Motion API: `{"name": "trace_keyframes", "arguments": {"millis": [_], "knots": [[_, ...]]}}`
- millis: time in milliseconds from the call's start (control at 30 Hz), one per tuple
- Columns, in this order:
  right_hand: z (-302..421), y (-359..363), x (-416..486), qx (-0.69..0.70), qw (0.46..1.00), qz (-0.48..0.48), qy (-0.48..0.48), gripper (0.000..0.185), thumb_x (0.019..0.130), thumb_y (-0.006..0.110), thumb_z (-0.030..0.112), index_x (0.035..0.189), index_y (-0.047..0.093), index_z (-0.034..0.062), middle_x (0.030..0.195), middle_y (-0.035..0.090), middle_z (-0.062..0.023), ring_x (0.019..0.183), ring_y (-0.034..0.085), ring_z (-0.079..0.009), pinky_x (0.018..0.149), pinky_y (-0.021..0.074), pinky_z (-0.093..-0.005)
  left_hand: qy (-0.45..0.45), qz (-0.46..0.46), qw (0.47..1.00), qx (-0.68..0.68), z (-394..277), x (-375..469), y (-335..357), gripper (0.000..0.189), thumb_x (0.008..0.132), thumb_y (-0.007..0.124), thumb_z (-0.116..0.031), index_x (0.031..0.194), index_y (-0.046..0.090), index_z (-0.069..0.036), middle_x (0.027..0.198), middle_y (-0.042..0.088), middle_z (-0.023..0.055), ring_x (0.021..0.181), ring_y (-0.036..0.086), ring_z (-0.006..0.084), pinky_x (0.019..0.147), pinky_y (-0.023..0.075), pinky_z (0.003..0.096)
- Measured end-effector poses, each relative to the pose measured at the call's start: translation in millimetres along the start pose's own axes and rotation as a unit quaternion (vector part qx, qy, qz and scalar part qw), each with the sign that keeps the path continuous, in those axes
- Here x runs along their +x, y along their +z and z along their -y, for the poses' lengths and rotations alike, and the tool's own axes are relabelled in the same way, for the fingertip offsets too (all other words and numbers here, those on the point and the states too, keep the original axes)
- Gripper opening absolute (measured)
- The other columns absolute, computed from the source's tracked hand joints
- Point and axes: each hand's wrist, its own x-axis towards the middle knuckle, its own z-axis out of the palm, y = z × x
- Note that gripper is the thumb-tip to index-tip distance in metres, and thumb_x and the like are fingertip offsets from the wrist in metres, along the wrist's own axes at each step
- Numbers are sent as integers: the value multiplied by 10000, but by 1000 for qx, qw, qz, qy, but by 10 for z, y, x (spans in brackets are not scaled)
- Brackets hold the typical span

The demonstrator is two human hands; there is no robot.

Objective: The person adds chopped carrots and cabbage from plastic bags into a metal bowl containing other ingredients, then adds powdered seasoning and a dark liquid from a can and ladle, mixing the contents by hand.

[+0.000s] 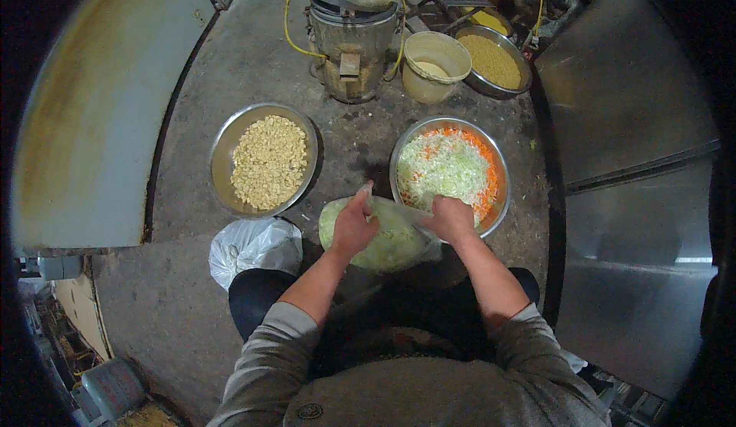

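A clear plastic bag (391,243) filled with pale green shredded vegetable lies between my knees, its mouth toward the bowl on the right. My left hand (352,228) holds the bag's upper left side, with thumb and forefinger pinching the plastic. On the other side, my right hand (453,219) is closed on the stretched plastic edge, over the near rim of a steel bowl (501,211). That bowl holds shredded orange and pale green vegetables (445,165), which look like carrot and cabbage. My fingertips on the right are partly hidden.
A steel bowl of pale chopped pieces (270,162) stands left, above a tied white plastic bag (256,249). Farther off are a metal drum (356,53) with a yellow cord, a plastic bucket (436,67) and a basin of yellow grain (491,62). Metal panels (632,111) border the right.
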Motion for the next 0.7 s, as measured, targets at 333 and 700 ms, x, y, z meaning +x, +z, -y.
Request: {"name": "trace_keyframes", "arguments": {"millis": [333, 700], "knots": [[-451, 299, 234, -32, 999, 42, 13, 258, 807, 609, 103, 1026, 704, 4, 996, 708, -227, 932, 690, -390, 851, 553, -475, -29, -5, 999, -25, -212, -89, -78, 606, 819, 680, -98, 1403, 534, -175, 1104, 679, 144, 823, 655, 295, 780, 541, 394], [536, 323, 472, 583, 808, 77, 30, 149, 913, 490, 28, 893, 637, 16, 659, 580, -89, 514, 554, -200, 480, 460, -362, 39, -117, 987, -107, -318, 1189, -628, 232, 976, 629, -233, 1073, 729, -46, 990, 744, 134, 899, 698, 204, 816, 533, 338]]}}
